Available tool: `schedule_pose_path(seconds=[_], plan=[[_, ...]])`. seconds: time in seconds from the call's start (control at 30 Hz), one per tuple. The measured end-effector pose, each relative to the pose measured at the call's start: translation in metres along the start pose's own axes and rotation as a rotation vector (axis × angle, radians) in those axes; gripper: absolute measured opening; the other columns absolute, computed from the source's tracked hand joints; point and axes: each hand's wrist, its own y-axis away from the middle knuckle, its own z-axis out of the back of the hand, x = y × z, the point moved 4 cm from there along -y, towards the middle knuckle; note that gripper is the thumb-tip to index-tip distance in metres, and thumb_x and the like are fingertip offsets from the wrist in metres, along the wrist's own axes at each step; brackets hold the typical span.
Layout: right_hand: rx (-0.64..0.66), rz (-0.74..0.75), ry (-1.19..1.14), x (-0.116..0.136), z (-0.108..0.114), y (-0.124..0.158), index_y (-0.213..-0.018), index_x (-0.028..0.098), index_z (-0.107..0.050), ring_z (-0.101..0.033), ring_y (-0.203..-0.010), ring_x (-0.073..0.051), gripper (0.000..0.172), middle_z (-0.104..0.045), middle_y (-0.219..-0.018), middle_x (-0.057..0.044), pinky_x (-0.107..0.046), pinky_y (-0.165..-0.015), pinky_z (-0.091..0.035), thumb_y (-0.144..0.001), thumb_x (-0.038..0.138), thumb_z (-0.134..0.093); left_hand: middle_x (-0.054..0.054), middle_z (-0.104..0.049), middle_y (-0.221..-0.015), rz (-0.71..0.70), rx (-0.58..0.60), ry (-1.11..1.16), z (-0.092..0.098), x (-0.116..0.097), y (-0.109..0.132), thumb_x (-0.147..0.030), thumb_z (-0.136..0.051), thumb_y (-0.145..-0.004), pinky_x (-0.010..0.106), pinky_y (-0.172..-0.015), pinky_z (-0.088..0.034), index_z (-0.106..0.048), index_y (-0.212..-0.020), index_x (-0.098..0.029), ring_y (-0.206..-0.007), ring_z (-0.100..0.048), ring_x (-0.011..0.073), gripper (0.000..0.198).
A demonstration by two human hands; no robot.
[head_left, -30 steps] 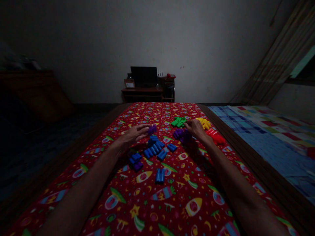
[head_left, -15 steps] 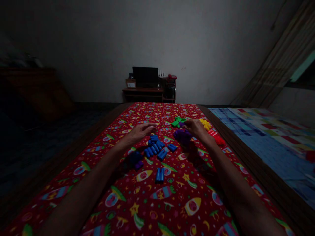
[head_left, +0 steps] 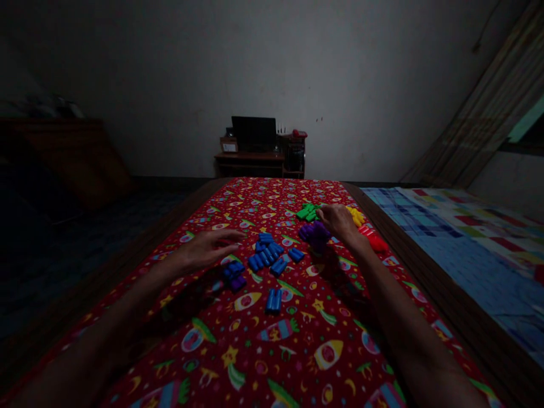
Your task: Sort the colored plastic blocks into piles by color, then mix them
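Note:
My left hand [head_left: 210, 247] hovers over the left part of the red cloth, its fingers stretched out and apart with nothing in them. Just below its fingertips lie a few dark blue blocks [head_left: 233, 269] and a purple block [head_left: 238, 283]. To its right is a loose heap of blue ribbed blocks [head_left: 266, 256]; a single blue block [head_left: 273, 301] lies nearer me. My right hand [head_left: 337, 220] is curled closed above the purple block heap [head_left: 315, 234], beside the green blocks [head_left: 307, 212]. Whatever its fingers may hold is hidden.
Yellow blocks [head_left: 356, 216] and red blocks [head_left: 373, 240] lie right of my right hand. A patterned red cloth [head_left: 255, 362] covers the long table. Beyond stands a desk with a monitor [head_left: 254, 134]; bedding [head_left: 450, 249] is spread at the right.
My left hand has moved left and nearer me, its fingers spreading, from above the blue heap. The purple piece at my right fingertips no longer shows there; that hand has barely moved.

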Motion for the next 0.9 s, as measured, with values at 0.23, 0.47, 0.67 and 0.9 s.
schedule_pose_path(seconds=[0.23, 0.47, 0.67, 0.9], plan=[[0.108, 0.315, -0.183, 0.072, 0.002, 0.022, -0.072, 0.014, -0.067, -0.044, -0.055, -0.010, 0.034, -0.061, -0.064, -0.006, -0.026, -0.057, -0.023, -0.095, 0.025, -0.044, 0.006, -0.068, -0.120, -0.082, 0.159, -0.094, -0.029, 0.024, 0.034, -0.043, -0.068, -0.071, 0.035, -0.098, -0.046, -0.071, -0.109, -0.029, -0.112, -0.061, 0.0262, 0.041], [0.262, 0.742, -0.236, 0.158, -0.049, 0.090, -0.096, 0.017, -0.065, -0.055, -0.080, -0.019, 0.021, -0.066, -0.089, -0.009, -0.027, -0.064, -0.036, -0.094, 0.034, -0.051, 0.005, -0.075, -0.096, 0.141, -0.259, -0.009, -0.053, 0.051, 0.012, -0.046, -0.055, -0.072, 0.034, -0.080, -0.053, -0.073, -0.096, -0.020, -0.089, -0.068, 0.0254, 0.039], [0.205, 0.821, -0.170, 0.169, -0.076, 0.106, -0.102, 0.017, -0.061, -0.054, -0.087, -0.022, 0.016, -0.064, -0.094, -0.010, -0.031, -0.072, -0.043, -0.092, 0.019, -0.049, 0.003, -0.076, -0.091, 0.163, -0.277, 0.039, -0.050, 0.056, 0.015, -0.044, -0.055, -0.068, 0.033, -0.076, -0.054, -0.073, -0.090, -0.021, -0.082, -0.069, 0.0239, 0.036], [0.175, 0.592, -0.288, 0.119, -0.041, 0.056, -0.110, 0.017, -0.064, -0.057, -0.092, -0.018, 0.027, -0.068, -0.102, -0.008, -0.026, -0.078, -0.039, -0.087, 0.011, -0.050, 0.006, -0.074, -0.098, 0.150, -0.284, 0.013, -0.050, 0.050, 0.020, -0.045, -0.052, -0.075, 0.034, -0.081, -0.053, -0.069, -0.099, -0.019, -0.090, -0.068, 0.0252, 0.039]])
